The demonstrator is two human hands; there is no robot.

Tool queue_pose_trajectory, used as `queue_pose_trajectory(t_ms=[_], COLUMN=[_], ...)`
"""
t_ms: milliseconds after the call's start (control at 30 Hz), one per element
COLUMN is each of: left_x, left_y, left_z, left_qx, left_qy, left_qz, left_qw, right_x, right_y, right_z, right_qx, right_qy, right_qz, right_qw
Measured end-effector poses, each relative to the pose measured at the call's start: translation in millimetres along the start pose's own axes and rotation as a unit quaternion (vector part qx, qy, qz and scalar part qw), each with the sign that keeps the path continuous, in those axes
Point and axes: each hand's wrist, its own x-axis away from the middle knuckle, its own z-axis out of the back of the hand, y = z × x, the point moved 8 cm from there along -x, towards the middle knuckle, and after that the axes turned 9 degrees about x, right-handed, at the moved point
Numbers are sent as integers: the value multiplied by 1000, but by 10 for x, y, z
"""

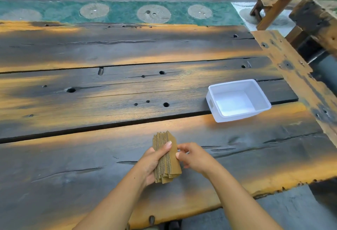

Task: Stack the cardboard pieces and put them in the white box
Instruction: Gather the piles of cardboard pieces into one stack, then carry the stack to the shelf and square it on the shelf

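Cardboard pieces (166,157) between both hands' fingers (166,147)

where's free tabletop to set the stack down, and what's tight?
Nearly the whole dark wooden plank table is bare: everything left of the open white plastic box and the near plank around the hands. Tight spot: the box by the right end, though its inside looks empty. The brown corrugated cardboard stack sits in the left hand, right hand steadying its edge.
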Motion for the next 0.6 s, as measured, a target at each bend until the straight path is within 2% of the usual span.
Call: queue_pose_trajectory(t_ms=[233,400,467,600], left_x=[13,-32,-56,-90], left_y=[78,-16,-77,-373], left_z=[77,54,-113,-743], left_qx=[-36,-35,-46,-115], left_qy=[-5,-22,-46,-92], left_qz=[44,79,92,106], left_qw=[998,996,994,983], right_x=[103,256,377,808], right_y=[32,178,284,668], right_z=[-213,-274,-247,-61], right_qx=[-84,-212,-287,-424], right_qy=[55,113,132,214], right_qz=[-46,-65,-73,-116], right_qw=[994,969,946,872])
